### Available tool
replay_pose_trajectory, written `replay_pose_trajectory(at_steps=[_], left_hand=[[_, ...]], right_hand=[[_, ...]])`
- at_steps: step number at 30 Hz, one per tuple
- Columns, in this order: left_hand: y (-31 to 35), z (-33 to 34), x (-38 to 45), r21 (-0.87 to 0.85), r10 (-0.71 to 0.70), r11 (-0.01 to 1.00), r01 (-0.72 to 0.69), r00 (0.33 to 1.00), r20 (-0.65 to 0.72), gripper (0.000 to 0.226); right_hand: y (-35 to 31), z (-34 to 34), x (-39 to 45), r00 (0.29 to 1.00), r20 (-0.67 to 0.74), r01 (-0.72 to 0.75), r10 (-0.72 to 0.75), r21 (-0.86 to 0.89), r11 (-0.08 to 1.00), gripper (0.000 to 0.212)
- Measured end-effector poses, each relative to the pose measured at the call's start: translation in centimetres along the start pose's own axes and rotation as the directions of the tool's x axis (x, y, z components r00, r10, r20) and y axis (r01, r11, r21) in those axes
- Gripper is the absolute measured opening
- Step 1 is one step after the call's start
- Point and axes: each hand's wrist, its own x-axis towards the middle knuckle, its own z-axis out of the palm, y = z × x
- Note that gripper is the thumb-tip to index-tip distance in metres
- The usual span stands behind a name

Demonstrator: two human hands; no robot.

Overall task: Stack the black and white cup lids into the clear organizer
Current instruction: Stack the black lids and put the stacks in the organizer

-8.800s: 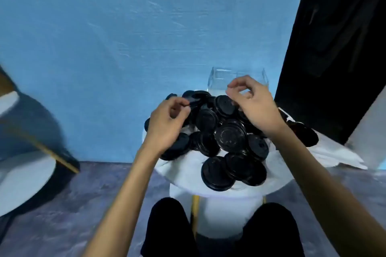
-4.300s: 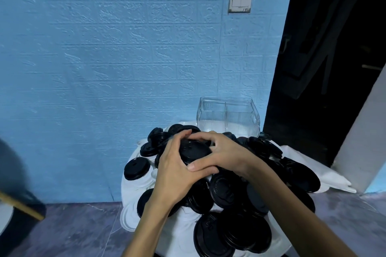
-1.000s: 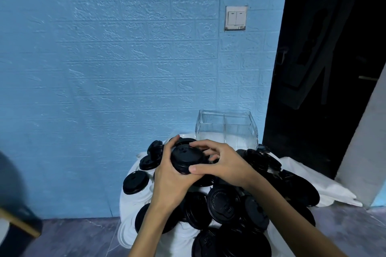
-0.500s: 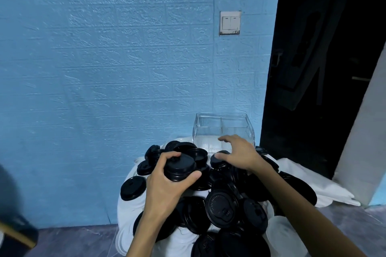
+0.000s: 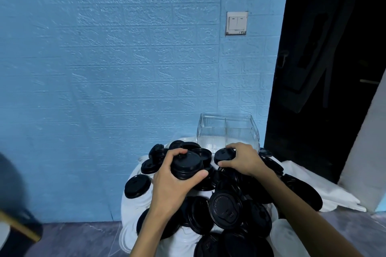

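Several loose black cup lids (image 5: 226, 207) lie heaped on a small white table (image 5: 133, 210). My left hand (image 5: 173, 181) grips a short stack of black lids (image 5: 187, 165) above the heap, thumb on its right side and fingers over the top. My right hand (image 5: 244, 159) pinches a single black lid (image 5: 223, 155) at the heap's far edge. Just behind that hand stands the clear organizer (image 5: 227, 131), divided into compartments, with nothing visible inside. White lids (image 5: 279, 233) show faintly at the table's edges.
A blue brick-pattern wall with a light switch (image 5: 237, 23) rises right behind the table. A dark doorway (image 5: 325, 69) opens at the right. White cloth (image 5: 330, 198) hangs off the table's right side. A dark object with a yellow strip (image 5: 16, 225) sits at the far left.
My right hand let go of the stack, reached toward the organizer and now pinches a single lid. My left hand keeps the stack. The camera tilted up and left.
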Motion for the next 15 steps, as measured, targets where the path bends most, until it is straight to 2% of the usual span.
replay_pose_trajectory(at_steps=[2,4,6,8,11,15], left_hand=[[0.0,0.0,0.1,0.009,0.002,1.000,-0.002,1.000,0.000,0.069],[0.1,0.1,0.2,0.019,0.001,1.000,-0.001,1.000,-0.004,0.065],[0.2,0.3,0.2,0.023,0.005,1.000,-0.005,1.000,-0.012,0.062],[0.4,0.5,0.1,0.022,0.018,1.000,-0.018,1.000,-0.017,0.063],[0.8,0.7,-0.1,0.004,0.026,1.000,-0.026,0.999,-0.019,0.068],[0.9,0.7,-0.2,-0.002,0.032,0.999,-0.032,0.999,-0.038,0.079]], right_hand=[[-0.8,-1.1,-0.9,0.997,-0.070,0.019,-0.016,0.044,0.999,0.071],[-2.0,-2.3,-2.2,0.989,-0.140,0.068,-0.043,0.179,0.982,0.067],[-3.7,-3.2,-3.9,0.986,-0.137,0.143,-0.098,0.370,0.918,0.061],[-5.5,-3.6,-5.6,0.980,-0.087,0.196,-0.176,0.488,0.850,0.053],[-7.3,-3.1,-7.2,0.965,-0.043,0.241,-0.258,0.532,0.811,0.050],[-8.2,-1.5,-7.8,0.957,-0.041,0.271,-0.286,0.468,0.841,0.054]])
